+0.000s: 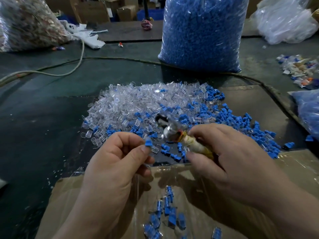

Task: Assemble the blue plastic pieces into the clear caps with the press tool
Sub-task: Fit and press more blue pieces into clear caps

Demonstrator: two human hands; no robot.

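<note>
My left hand point(119, 163) pinches a blue plastic piece point(148, 143) seated in a clear cap point(154, 149) between thumb and fingers. My right hand point(229, 159) grips the press tool point(179, 137) by its tape-wrapped handle, its metal head pointing up and left, just right of the held cap. Behind the hands lies a heap of clear caps point(138, 102) mixed with loose blue pieces point(233, 119). Several assembled caps with blue inserts point(165, 214) lie in the cardboard box below my hands.
A cardboard box point(72, 195) lined with clear plastic sits at the near edge. A tall bag of blue pieces point(202, 33) stands behind the heap. A cord point(57, 73) crosses the green table. Other bags point(286, 19) sit at the back corners, mixed scraps point(300, 69) at right.
</note>
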